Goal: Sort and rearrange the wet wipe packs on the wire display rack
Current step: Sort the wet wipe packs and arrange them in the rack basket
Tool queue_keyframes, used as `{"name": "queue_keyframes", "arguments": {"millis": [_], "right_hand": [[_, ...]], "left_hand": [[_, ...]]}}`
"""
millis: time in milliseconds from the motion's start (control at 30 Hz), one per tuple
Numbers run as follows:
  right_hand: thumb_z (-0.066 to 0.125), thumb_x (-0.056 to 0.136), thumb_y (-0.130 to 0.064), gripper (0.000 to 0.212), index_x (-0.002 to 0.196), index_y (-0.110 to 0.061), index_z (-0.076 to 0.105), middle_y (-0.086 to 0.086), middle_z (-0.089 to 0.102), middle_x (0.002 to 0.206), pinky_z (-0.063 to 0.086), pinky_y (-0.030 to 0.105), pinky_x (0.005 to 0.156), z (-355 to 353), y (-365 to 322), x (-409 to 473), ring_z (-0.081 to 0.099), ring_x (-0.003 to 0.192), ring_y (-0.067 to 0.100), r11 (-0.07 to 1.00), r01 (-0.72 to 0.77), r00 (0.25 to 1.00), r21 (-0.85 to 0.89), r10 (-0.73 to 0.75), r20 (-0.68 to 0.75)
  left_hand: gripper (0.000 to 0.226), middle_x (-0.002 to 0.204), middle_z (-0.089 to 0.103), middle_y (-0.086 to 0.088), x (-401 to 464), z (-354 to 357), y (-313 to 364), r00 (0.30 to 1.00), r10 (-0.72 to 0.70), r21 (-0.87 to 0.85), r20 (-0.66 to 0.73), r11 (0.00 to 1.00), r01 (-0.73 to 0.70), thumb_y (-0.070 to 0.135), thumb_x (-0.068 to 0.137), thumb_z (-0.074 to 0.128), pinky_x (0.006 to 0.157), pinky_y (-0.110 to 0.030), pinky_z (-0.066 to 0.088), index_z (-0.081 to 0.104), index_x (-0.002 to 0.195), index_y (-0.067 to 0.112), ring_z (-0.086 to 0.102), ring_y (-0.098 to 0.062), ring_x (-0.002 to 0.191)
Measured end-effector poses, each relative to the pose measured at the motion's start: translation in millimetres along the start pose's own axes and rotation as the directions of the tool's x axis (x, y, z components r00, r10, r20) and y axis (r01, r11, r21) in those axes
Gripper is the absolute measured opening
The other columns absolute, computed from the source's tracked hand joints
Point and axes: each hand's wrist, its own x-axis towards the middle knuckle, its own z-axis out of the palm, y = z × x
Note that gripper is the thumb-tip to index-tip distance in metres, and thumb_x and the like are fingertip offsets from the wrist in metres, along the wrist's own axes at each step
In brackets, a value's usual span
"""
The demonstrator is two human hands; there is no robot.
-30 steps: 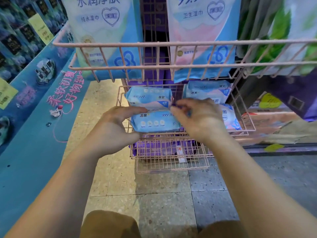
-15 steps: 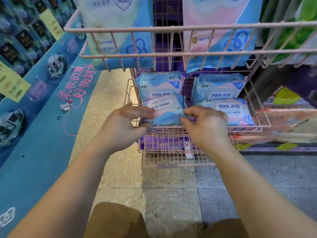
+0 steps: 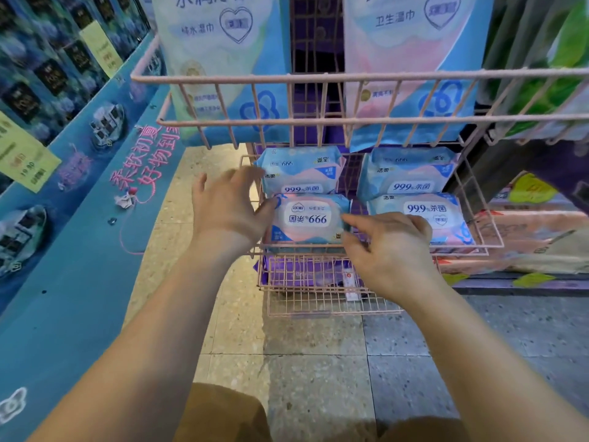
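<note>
Several blue-and-pink wet wipe packs lie in the middle pink wire basket (image 3: pixel 492 232). The front-left pack (image 3: pixel 307 220) lies face up with its print upside down. Behind it is a back-left pack (image 3: pixel 301 170). To the right lie a back-right pack (image 3: pixel 408 173) and a front-right pack (image 3: pixel 427 215). My left hand (image 3: pixel 226 212) has its fingers spread, with only the thumb touching the front-left pack's left edge. My right hand (image 3: pixel 389 247) pinches that pack's right edge between index finger and thumb.
An upper wire basket (image 3: pixel 318 78) juts out above and holds large upright wipe bags (image 3: pixel 220 59). A lower basket (image 3: pixel 318 301) sits beneath with purple packs. A blue display stand (image 3: pixel 73 250) runs along the left, and tiled floor lies below.
The pack that both hands held has come down flat into the front-left spot of the middle basket. My left hand has let go and spread its fingers.
</note>
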Motion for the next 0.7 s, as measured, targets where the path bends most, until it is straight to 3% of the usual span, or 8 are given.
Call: {"name": "queue_keyframes", "arguments": {"millis": [100,200,267,367,533,633,700], "right_hand": [[0.043,0.093,-0.045,0.038,0.12,-0.027,0.063,0.005,0.068,0.1,0.017,0.037,0.105,1,2,2,0.049,0.116,0.024,0.996,-0.081,0.997,-0.046,0.08,-0.023],[0.031,0.09,-0.062,0.058,0.101,-0.016,0.064,0.011,0.065,0.102,0.018,0.046,0.106,6,-9,10,0.046,0.115,0.031,0.945,-0.088,0.99,-0.314,0.118,0.079],[0.025,0.087,-0.069,0.07,0.103,-0.011,0.062,0.012,0.063,0.109,0.017,0.05,0.108,10,-19,16,0.042,0.119,0.032,0.93,-0.098,0.977,-0.355,0.158,0.143],[0.029,0.087,-0.067,0.063,0.11,-0.013,0.052,0.012,0.064,0.111,0.019,0.049,0.104,17,-33,18,0.044,0.119,0.03,0.951,-0.123,0.975,-0.284,0.169,0.144],[0.037,0.083,-0.071,0.069,0.123,-0.015,0.038,0.009,0.067,0.106,0.022,0.05,0.106,19,-53,28,0.057,0.113,0.029,0.966,-0.223,0.954,-0.132,0.244,0.173],[0.051,0.078,-0.068,0.066,0.12,-0.021,0.034,0.004,0.069,0.104,0.026,0.047,0.102,17,-55,33,0.063,0.105,0.028,0.962,-0.272,0.946,0.011,0.265,0.189],[0.06,0.078,-0.059,0.054,0.109,-0.025,0.032,0.0,0.067,0.102,0.033,0.044,0.102,15,-55,33,0.063,0.101,0.028,0.942,-0.29,0.948,0.168,0.259,0.184]], "left_hand": [[0.06,0.125,0.06,-0.004,28,1,9,0.994,0.112,0.056,0.015,0.992,-0.113,0.048,0.077,0.065,0.103,-0.041,0.028,0.049,0.13,0.024,0.052,-0.027,0.119],[0.054,0.115,0.067,-0.009,36,4,19,0.996,0.085,0.004,0.034,0.996,-0.086,0.043,0.08,0.067,0.095,-0.038,0.038,0.051,0.128,0.022,0.06,-0.03,0.106],[0.051,0.106,0.069,-0.011,35,8,18,1.0,0.023,-0.115,0.015,0.993,-0.021,0.041,0.078,0.071,0.087,-0.036,0.046,0.056,0.123,0.021,0.063,-0.032,0.098],[0.045,0.101,0.071,-0.006,33,10,19,0.995,-0.092,-0.298,0.024,0.95,0.095,0.041,0.076,0.073,0.077,-0.025,0.044,0.063,0.116,0.021,0.065,-0.02,0.086],[0.044,0.093,0.072,-0.014,49,-1,25,0.983,-0.101,-0.222,0.155,0.966,0.135,0.045,0.073,0.074,0.071,-0.026,0.041,0.067,0.112,0.025,0.065,-0.028,0.09],[0.047,0.104,0.069,-0.006,44,0,14,0.989,-0.04,-0.25,0.143,0.965,0.075,0.044,0.071,0.076,0.085,-0.03,0.045,0.065,0.113,0.025,0.061,-0.025,0.102],[0.049,0.105,0.059,0.0,31,1,9,0.998,-0.057,-0.321,0.027,0.945,0.062,0.041,0.07,0.078,0.089,-0.031,0.043,0.063,0.113,0.021,0.056,-0.022,0.108]]}}
